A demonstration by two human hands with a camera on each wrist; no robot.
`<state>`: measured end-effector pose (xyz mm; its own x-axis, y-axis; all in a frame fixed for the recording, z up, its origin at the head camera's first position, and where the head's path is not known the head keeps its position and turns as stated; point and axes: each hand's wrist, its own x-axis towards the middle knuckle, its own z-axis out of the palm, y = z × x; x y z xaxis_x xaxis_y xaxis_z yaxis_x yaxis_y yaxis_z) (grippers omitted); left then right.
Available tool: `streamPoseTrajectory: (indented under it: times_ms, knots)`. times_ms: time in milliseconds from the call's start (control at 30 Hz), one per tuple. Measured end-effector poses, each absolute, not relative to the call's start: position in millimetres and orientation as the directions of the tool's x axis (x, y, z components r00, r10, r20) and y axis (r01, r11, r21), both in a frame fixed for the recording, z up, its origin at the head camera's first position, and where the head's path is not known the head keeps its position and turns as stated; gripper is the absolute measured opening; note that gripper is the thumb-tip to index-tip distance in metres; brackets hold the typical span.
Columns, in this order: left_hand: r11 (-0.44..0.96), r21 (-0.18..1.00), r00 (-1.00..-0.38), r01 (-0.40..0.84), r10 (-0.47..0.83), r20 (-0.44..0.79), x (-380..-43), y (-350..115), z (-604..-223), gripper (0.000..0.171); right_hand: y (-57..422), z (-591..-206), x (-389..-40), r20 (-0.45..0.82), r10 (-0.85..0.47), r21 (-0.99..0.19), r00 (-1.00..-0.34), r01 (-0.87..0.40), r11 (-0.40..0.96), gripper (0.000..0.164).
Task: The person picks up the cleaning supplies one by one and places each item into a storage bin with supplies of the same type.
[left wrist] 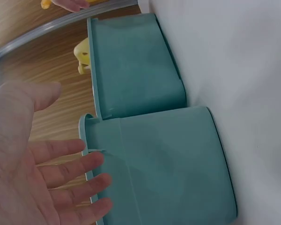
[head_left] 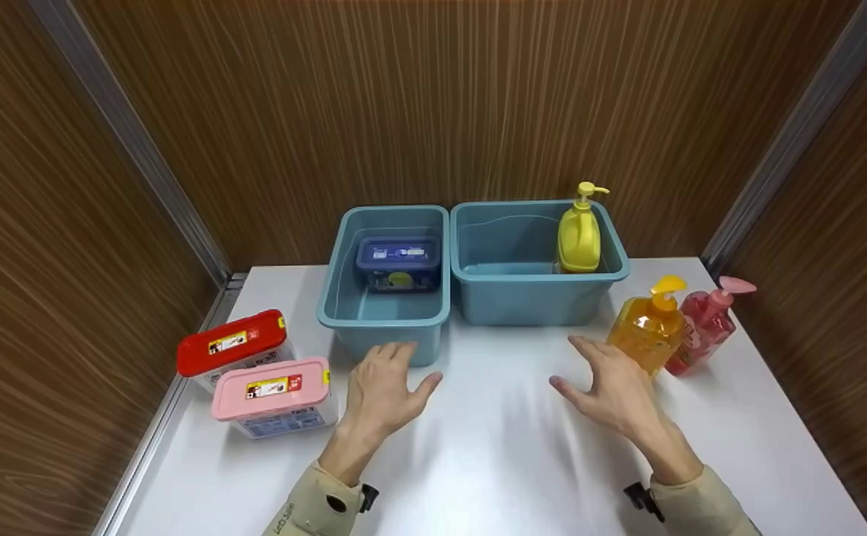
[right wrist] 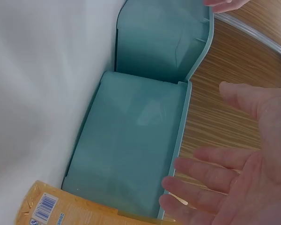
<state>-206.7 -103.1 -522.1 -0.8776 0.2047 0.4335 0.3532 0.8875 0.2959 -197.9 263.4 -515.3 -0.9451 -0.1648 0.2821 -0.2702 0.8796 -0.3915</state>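
Note:
My left hand (head_left: 382, 393) hovers with fingers spread just in front of the left blue-green bin (head_left: 385, 324), holding nothing. In that bin sits a dark blue lidded box (head_left: 400, 257). My right hand (head_left: 612, 383), also spread and holding nothing, is beside an orange pump bottle (head_left: 645, 331) and overlaps its lower left side in the head view. A pink pump bottle (head_left: 701, 327) stands right behind it. The right bin (head_left: 530, 301) holds a yellow pump bottle (head_left: 579, 238) at its right end. In the right wrist view the orange bottle (right wrist: 79, 208) shows its barcode label.
Two lidded boxes stand at the left of the white table (head_left: 478, 461), one with a red lid (head_left: 232, 342), one with a pink lid (head_left: 273, 388). Wood-grain panels (head_left: 433, 104) close off the back and both sides. The two bins stand side by side near the back panel.

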Motion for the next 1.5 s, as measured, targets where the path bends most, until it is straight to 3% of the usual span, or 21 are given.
streamPoseTrajectory:
  times_ms: [600, 1500]
  knots:
    - [0.848, 0.315, -0.861, 0.426, 0.273, 0.429, -211, -82, -526, 0.063, 275, -510, -193, 0.276, -0.155, -0.420, -0.949, -0.264, 0.868, 0.063]
    - [0.849, 0.281, -0.884, 0.447, 0.370, 0.286, -232, -58, -521, 0.057, 291, -505, -185, 0.221, -0.081, -0.445, -0.972, -0.175, 0.878, 0.058]
